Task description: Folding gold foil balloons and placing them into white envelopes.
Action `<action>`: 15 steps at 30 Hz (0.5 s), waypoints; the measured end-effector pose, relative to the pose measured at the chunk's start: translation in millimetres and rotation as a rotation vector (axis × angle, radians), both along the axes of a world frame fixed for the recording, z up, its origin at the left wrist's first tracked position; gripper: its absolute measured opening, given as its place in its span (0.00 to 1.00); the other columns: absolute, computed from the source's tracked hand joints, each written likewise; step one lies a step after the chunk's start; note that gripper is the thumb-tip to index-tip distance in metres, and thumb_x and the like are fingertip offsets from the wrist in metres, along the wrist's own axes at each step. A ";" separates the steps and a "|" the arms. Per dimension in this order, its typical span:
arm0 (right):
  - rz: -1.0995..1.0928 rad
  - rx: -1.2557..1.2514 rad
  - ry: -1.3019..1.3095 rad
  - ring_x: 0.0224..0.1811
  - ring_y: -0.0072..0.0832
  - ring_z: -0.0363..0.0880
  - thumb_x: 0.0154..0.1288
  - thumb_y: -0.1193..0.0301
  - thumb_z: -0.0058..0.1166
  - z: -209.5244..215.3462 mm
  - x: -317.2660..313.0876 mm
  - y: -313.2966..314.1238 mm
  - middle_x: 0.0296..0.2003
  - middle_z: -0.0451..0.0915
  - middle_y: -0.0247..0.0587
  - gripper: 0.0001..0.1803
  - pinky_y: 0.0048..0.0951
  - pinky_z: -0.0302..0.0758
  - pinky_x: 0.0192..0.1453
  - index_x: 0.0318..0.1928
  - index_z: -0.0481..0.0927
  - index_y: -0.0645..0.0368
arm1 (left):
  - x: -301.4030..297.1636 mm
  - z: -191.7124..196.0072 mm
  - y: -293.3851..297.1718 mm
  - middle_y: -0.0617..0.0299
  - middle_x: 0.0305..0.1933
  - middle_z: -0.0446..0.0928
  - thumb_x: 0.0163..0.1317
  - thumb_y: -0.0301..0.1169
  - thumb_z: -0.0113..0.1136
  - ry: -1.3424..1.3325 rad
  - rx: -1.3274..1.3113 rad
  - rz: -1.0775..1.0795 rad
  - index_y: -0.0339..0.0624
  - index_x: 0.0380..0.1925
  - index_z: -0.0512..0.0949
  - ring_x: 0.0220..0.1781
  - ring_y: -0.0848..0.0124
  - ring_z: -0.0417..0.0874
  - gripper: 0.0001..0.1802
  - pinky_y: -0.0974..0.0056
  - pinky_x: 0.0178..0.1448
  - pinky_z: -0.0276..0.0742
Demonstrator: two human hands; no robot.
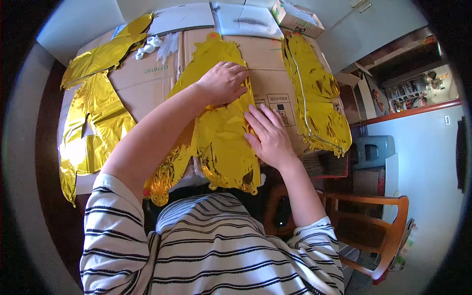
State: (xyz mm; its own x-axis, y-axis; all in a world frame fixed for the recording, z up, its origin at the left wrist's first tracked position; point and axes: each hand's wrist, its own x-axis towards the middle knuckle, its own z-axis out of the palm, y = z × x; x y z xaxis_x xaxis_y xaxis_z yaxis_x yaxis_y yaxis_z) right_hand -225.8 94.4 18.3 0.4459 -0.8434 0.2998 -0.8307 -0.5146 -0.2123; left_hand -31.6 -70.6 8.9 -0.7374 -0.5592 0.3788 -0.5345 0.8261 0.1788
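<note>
A deflated gold foil balloon lies flat on the cardboard in front of me, with small tabs along its ends. My left hand is on its upper part, fingers bent and drawn together at the right-hand edge, where they seem to grip the foil; the fingertips are partly hidden. Lower down, my right hand rests with fingers spread on the same edge, partly over foil and partly over cardboard. Under my left forearm, more crinkled gold foil hangs toward the near edge.
Flat gold foil pieces lie at the left; another gold foil balloon with a pale strip along it lies at the right. White ribbon rolls, a white board, a clear-wrapped pack and a box stand behind. A wooden chair is lower right.
</note>
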 end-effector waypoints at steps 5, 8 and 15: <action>0.043 0.026 -0.193 0.69 0.49 0.69 0.72 0.62 0.53 0.1 -14.0 -3.2 0.64 0.75 0.48 0.23 0.48 0.62 0.75 0.62 0.76 0.61 | 1.5 -2.3 3.1 0.51 0.64 0.76 0.67 0.42 0.58 0.042 0.013 0.007 0.38 0.60 0.76 0.66 0.53 0.75 0.26 0.52 0.71 0.69; 0.007 0.046 -0.305 0.66 0.49 0.74 0.74 0.64 0.51 6.9 -17.4 -3.0 0.63 0.77 0.49 0.22 0.44 0.68 0.72 0.62 0.77 0.62 | 2.0 -5.7 2.3 0.51 0.64 0.75 0.68 0.42 0.58 0.049 0.001 0.008 0.38 0.60 0.75 0.68 0.53 0.73 0.26 0.52 0.71 0.68; 0.016 0.005 -0.105 0.70 0.44 0.68 0.72 0.65 0.55 5.9 -26.5 -11.8 0.67 0.73 0.46 0.22 0.43 0.67 0.73 0.62 0.78 0.61 | 2.5 -5.9 2.2 0.51 0.65 0.75 0.69 0.43 0.58 0.010 0.006 0.018 0.38 0.63 0.73 0.68 0.53 0.72 0.28 0.52 0.71 0.68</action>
